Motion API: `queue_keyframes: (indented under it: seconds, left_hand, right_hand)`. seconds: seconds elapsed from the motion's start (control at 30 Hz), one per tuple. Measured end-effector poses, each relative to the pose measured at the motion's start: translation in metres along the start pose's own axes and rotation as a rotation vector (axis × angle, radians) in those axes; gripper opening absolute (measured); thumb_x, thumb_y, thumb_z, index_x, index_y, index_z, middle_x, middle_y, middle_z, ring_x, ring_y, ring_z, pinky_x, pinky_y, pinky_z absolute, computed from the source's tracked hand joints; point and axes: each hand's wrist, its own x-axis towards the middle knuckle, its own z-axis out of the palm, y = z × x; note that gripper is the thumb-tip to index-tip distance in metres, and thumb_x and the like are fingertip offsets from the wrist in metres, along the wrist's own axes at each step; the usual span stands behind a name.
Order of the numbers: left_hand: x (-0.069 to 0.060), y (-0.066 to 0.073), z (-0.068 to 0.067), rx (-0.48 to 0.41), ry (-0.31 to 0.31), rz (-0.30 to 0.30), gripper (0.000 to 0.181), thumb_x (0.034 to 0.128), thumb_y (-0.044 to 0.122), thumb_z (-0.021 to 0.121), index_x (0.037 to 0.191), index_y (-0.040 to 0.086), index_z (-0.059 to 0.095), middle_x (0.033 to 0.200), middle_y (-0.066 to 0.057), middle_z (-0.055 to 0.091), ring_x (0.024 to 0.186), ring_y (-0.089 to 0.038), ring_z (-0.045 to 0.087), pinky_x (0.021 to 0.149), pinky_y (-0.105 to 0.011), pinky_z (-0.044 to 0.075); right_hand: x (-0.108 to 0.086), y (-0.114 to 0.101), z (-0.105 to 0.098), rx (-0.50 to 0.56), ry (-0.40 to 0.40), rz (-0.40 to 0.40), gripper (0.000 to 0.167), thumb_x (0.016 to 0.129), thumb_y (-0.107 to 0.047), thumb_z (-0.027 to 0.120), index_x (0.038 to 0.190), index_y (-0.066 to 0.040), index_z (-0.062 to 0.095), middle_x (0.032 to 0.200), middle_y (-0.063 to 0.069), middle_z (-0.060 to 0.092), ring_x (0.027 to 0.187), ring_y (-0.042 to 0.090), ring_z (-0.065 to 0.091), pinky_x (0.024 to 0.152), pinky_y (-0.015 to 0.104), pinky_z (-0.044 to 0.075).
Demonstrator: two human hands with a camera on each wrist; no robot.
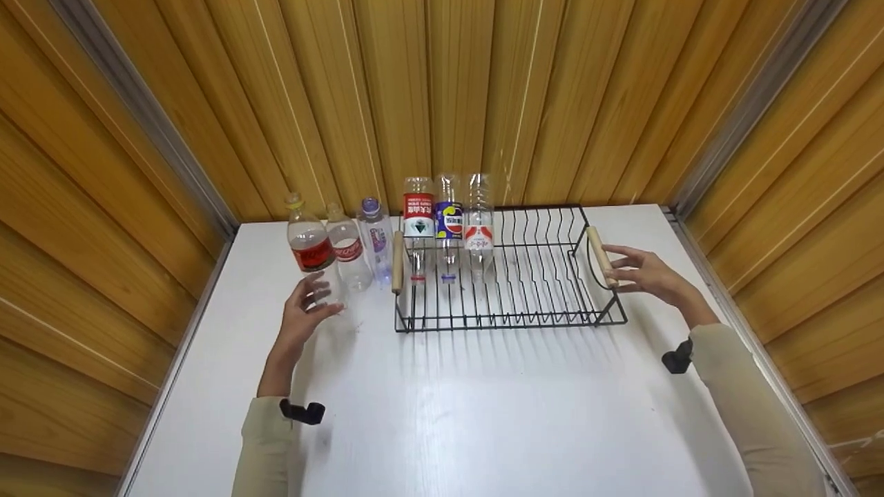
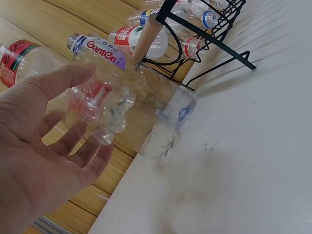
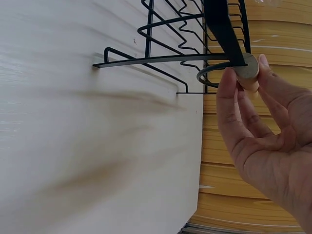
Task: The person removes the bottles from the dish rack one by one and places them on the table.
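My left hand has its thumb and fingers curled round the lower part of a clear bottle with a red and black label, tilted with its neck toward the back wall. My right hand pinches the wooden handle at the right end of a black wire rack. Three bottles stand neck down in the rack's left part: one with a red label, one with a purple label, one with a red-and-white label.
Just left of the rack stand a clear bottle with a red-and-white label and a Ganten bottle, both upright. The white table meets wood-patterned walls at the back and sides.
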Motion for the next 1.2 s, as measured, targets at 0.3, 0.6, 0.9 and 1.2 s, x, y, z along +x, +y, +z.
queue_keyframes:
  seconds: [0.3, 0.6, 0.9, 1.2]
  left_hand:
    - [0.008, -0.019, -0.005, 0.093, 0.105, -0.034, 0.08, 0.0822, 0.007, 0.082, 0.151, 0.007, 0.041, 0.149, -0.018, 0.051, 0.142, -0.034, 0.043, 0.121, -0.049, 0.036]
    - [0.023, -0.037, -0.002, 0.115, 0.132, -0.032, 0.083, 0.0791, -0.002, 0.081, 0.151, 0.003, 0.04, 0.149, -0.023, 0.049, 0.14, -0.038, 0.045, 0.118, -0.051, 0.04]
    - [0.036, -0.048, 0.0, 0.156, 0.149, -0.068, 0.092, 0.0799, -0.003, 0.08, 0.158, 0.003, 0.032, 0.153, -0.026, 0.044, 0.141, -0.043, 0.043, 0.118, -0.055, 0.038]
    - [0.049, -0.052, -0.001, 0.245, 0.203, -0.009, 0.088, 0.0796, -0.005, 0.079, 0.155, -0.003, 0.034, 0.146, -0.031, 0.05, 0.136, -0.048, 0.049, 0.114, -0.055, 0.043]
  right_hand:
    - [0.0, -0.003, 0.001, -0.027, -0.003, -0.005, 0.075, 0.101, -0.015, 0.065, 0.162, -0.003, 0.021, 0.137, 0.029, 0.046, 0.094, 0.006, 0.069, 0.088, 0.032, 0.061]
    - [-0.001, -0.007, 0.003, -0.073, -0.013, -0.008, 0.074, 0.103, -0.016, 0.062, 0.163, -0.005, 0.02, 0.142, 0.036, 0.045, 0.098, 0.008, 0.069, 0.091, 0.036, 0.061]
    - [0.0, -0.007, 0.004, -0.062, -0.011, -0.002, 0.073, 0.104, -0.018, 0.061, 0.163, -0.006, 0.02, 0.131, 0.023, 0.057, 0.098, 0.007, 0.068, 0.088, 0.037, 0.062]
    - [-0.004, -0.006, 0.004, -0.048, -0.01, 0.024, 0.075, 0.103, -0.019, 0.063, 0.163, -0.009, 0.02, 0.12, 0.011, 0.066, 0.099, 0.008, 0.069, 0.089, 0.039, 0.062]
